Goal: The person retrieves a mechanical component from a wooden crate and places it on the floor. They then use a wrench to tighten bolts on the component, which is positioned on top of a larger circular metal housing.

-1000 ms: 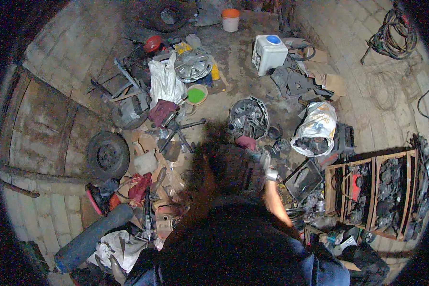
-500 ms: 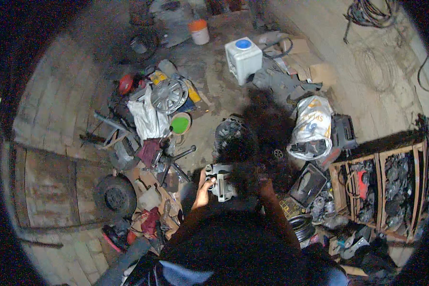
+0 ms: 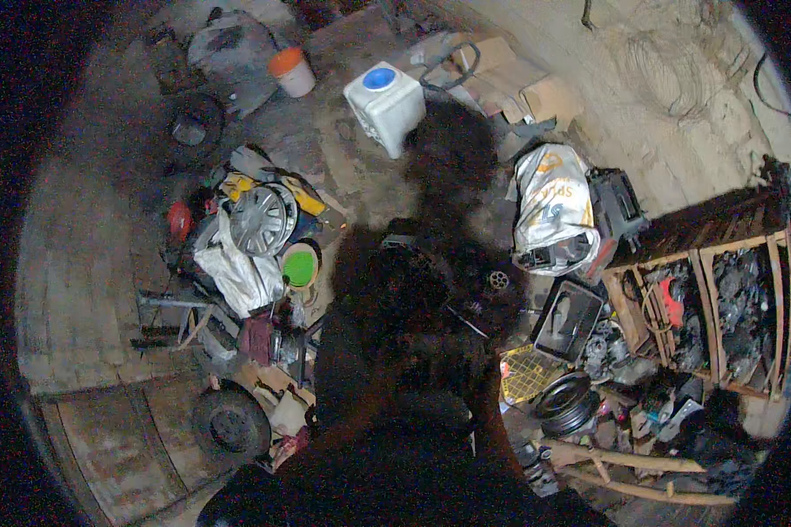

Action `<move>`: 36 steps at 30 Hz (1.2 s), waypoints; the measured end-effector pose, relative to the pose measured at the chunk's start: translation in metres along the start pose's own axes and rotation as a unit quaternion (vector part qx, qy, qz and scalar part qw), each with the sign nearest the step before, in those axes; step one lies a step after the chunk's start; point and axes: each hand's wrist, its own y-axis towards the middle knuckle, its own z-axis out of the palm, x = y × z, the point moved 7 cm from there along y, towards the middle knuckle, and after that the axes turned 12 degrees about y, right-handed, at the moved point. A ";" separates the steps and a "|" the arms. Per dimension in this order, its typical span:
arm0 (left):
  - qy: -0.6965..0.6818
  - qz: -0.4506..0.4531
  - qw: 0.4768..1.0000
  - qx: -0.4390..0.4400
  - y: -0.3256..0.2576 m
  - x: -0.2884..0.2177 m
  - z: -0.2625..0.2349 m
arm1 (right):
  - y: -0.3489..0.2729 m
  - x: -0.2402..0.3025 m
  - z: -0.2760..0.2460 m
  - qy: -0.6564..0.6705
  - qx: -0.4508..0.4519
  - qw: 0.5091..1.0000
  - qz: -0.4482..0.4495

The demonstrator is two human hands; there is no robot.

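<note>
Half a second ago both hands gripped a grey metal engine part at chest height; now deep shadow hides hands and part (grip impossible to tell), above the round dark ribbed metal casing [image 3: 410, 263] on the floor.

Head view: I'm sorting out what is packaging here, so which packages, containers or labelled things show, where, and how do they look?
Printed sack: right of centre, on the floor, crumpled, white with orange and dark print.
Jug: top centre, boxy, white, blue round cap.
Bucket: upper left, small, white, orange lid.
Cardboard: top, right of the jug, flat brown pieces.
White plastic bag: left, in the scrap pile, crumpled.
No screens or signs show.
</note>
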 end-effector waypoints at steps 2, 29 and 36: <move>-0.010 -0.043 0.998 0.032 0.025 0.021 -0.009 | 0.015 -0.021 -0.005 0.003 -0.030 1.000 -0.005; -0.061 -0.199 0.960 0.189 0.321 0.389 -0.221 | 0.372 -0.284 -0.104 -0.138 -0.209 0.946 -0.207; -0.110 -0.110 0.972 0.177 0.324 0.399 -0.213 | 0.377 -0.304 -0.103 -0.046 -0.232 0.955 -0.180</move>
